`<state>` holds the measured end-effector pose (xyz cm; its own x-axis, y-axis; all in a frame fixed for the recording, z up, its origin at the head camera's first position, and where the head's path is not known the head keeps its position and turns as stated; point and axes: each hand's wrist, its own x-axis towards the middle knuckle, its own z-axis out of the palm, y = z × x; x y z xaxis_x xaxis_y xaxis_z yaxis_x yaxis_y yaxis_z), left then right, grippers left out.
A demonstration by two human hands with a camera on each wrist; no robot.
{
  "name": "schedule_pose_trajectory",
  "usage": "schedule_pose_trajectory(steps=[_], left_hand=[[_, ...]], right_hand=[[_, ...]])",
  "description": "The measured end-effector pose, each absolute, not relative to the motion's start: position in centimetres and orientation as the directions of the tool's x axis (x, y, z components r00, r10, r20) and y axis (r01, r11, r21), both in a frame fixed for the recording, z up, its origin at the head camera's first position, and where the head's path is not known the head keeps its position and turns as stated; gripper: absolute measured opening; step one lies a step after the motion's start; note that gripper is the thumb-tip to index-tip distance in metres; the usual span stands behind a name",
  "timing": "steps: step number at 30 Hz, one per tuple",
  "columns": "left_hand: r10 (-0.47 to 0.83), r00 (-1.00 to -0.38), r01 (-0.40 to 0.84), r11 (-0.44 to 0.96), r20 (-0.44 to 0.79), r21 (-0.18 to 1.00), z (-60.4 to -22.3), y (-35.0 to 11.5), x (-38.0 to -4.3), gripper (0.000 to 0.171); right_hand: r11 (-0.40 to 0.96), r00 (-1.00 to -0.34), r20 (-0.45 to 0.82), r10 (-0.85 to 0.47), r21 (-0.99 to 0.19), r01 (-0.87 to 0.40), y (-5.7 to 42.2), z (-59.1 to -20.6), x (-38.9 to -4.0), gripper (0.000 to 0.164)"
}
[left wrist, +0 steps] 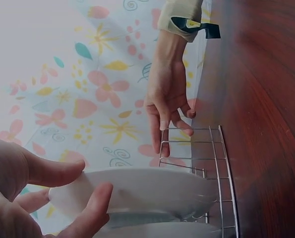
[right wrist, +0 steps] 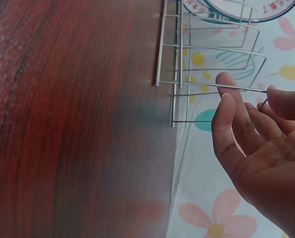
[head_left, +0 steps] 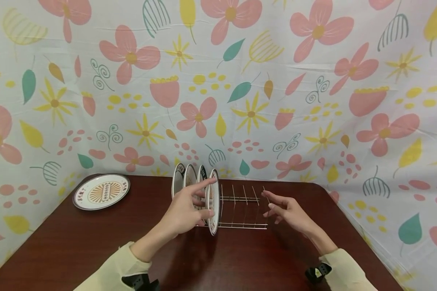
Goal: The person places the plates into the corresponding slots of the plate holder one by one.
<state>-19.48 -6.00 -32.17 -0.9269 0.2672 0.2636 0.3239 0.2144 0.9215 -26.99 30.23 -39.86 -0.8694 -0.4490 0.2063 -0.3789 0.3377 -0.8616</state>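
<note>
Gripping a plate [head_left: 215, 202] by its near edge, the left hand [head_left: 183, 208] holds it upright in the wire rack [head_left: 240, 199], with one finger stretched towards the upper rim. The grip probably keeps the plate from tipping, since the thin wires support it only low down. Three plates [head_left: 178, 182] stand on edge just to its left, likely set that way so the wires keep them apart. At the rack's right end, the right hand [head_left: 285, 210] lightly pinches the last wire loop, its other fingers loose; this seems meant to steady a light frame on the wooden surface [head_left: 113, 226].

Only the head view takes in the printed plate [head_left: 103, 192] lying flat at the far left, well apart from the rack, and the whole row together. The left wrist view adds the held plate's plain white back, with digits on both sides of it. The right wrist view shows the thumb against the wire corner, a contact too small to judge from the head, but catches merely a strip of lettered rim.
</note>
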Motion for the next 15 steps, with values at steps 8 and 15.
schedule_pose_trajectory(steps=[8,15], left_hand=[[0.269,-0.914,0.367,0.224,0.304,0.903,-32.3,-5.1,-19.9,0.078],[0.249,-0.911,0.395,0.304,0.328,0.867,-32.8,-4.7,-20.3,0.077]], right_hand=[[0.338,-0.873,0.205,-0.443,-0.864,-0.374,30.1,-39.7,-26.8,0.051],[0.334,-0.869,0.213,-0.445,-0.861,-0.383,30.1,-39.7,-26.9,0.051]])
